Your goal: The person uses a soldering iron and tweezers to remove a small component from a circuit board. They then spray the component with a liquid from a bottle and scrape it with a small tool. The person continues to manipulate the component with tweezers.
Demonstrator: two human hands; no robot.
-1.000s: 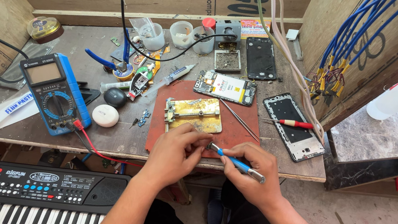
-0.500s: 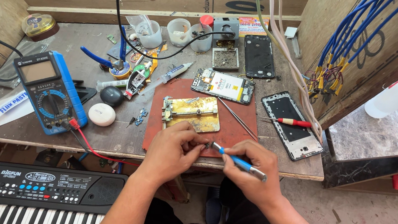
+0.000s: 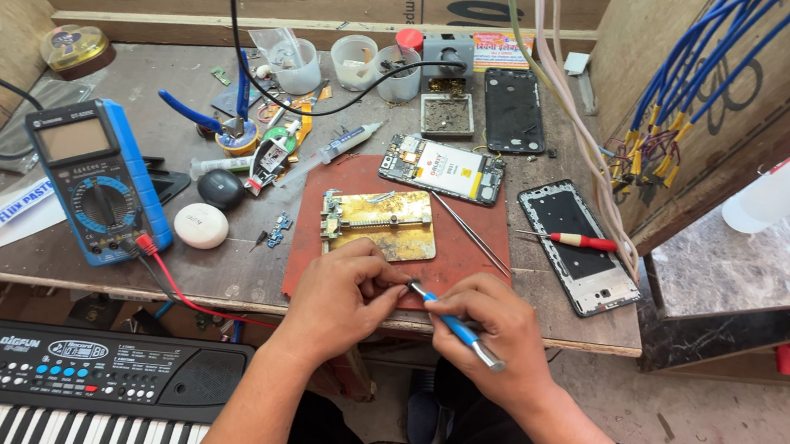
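Two hands meet at the lower middle of the frame, over the near edge of a reddish work mat (image 3: 457, 250). Going from the left: a black electronic keyboard (image 3: 64, 382) is cut off by the bottom left corner, and above it a blue digital multimeter (image 3: 97, 180) lies on the bench with its red lead trailing off the table edge. The left hand (image 3: 338, 295) has its fingers pinched together; whatever small part sits between the fingertips is hidden, so I cannot tell what it grips. Just above it on the mat rests a gold-coloured metal board holder (image 3: 380, 222). The right hand (image 3: 491, 339) is closed around a blue-handled precision screwdriver (image 3: 455, 325), whose tip points toward the left fingertips and is too small to make out. Further right, thin tweezers (image 3: 471, 233) lie across the mat's edge, then a phone frame (image 3: 578, 247) with a red-handled screwdriver (image 3: 569, 239) on it. Blue wires (image 3: 706, 59) at upper right run out of frame.
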